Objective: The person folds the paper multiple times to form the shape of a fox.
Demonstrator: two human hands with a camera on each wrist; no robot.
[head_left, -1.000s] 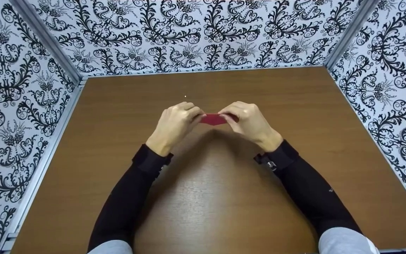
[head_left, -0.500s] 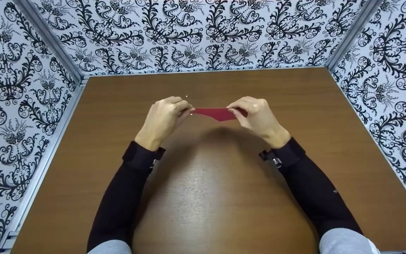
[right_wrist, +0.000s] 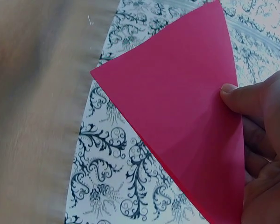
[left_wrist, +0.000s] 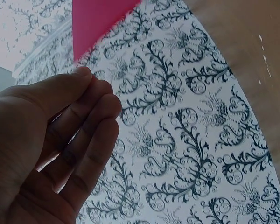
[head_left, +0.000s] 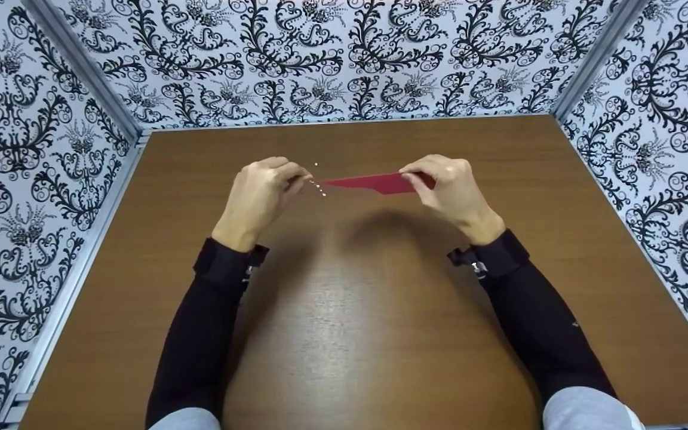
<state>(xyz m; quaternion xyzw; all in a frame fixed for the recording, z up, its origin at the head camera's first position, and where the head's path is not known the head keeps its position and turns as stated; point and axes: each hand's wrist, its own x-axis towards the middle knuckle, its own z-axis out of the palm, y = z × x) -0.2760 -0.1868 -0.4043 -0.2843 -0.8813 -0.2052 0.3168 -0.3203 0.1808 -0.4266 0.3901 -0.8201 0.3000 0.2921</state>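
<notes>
A red sheet of folded-looking paper (head_left: 368,181), roughly triangular, is held in the air above the table. The thumb of my right hand (head_left: 448,185) lies on its face near one edge, pinching it against fingers that are partly hidden behind. In the right wrist view the paper (right_wrist: 177,102) spreads broad and smooth. Just left of the paper's pointed corner is my left hand (head_left: 257,197). Its thumb and fingertips are together, with a small gap to that corner. The left wrist view shows the corner of the paper (left_wrist: 95,28) just above the left hand (left_wrist: 60,126), with nothing visible between the fingers.
Small white specks (head_left: 318,187) lie in a short line on the brown wooden table (head_left: 332,334) beside the left fingertips. Walls with black and white scroll patterning (head_left: 344,60) enclose the back and both sides, with metal posts (head_left: 81,65) at the corners.
My hands have moved apart, the left one away to the left along the paper and off its corner. The paper has shifted right with my right hand, and more of it shows.
</notes>
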